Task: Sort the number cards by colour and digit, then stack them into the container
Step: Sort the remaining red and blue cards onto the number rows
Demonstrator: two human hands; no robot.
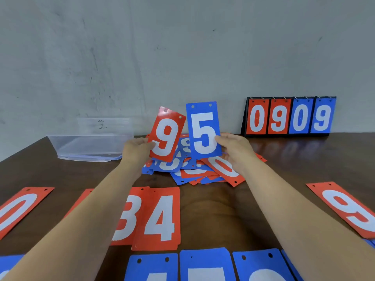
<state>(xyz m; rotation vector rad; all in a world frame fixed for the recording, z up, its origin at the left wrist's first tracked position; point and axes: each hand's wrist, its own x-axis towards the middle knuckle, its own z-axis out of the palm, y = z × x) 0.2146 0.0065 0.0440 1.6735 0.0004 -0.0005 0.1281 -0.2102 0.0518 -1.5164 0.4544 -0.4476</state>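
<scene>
A loose pile of cards (pixel 203 169), red and blue mixed and overlapping, lies on the dark wooden tabletop (pixel 213 216), and both hands are raised just above it. The left hand (pixel 136 149) holds a red 9 card (pixel 167 134) over the pile's left side, its fingers (pixel 144 141) curled onto the card's lower left edge in a pinch, the card tilted a little to the right. The right hand (pixel 233 147) holds a blue 5 card (pixel 204 130) upright over the pile's middle, its fingers pinching the lower right edge. The two held cards stand side by side, faces toward the camera, edges close together. Left of the pile, near the wall, sits the clear plastic container (pixel 89 142), and no cards can be seen in it. Right of the pile and also against the wall stands a flip scoreboard (pixel 290 116) reading 0 9 in red and 0 9 in blue. Nearer the person than the pile, sorted cards lie flat in rows: a red 0 card (pixel 18 209) far to the left, a red 3 card (pixel 125 218) partly under a red 4 card (pixel 158 218) just in front of the pile, and a second red 9 card (pixel 349 207) far to the right. Nearer still, a row of blue cards (pixel 207 264) runs along the frame's bottom edge, their digits cut off.
</scene>
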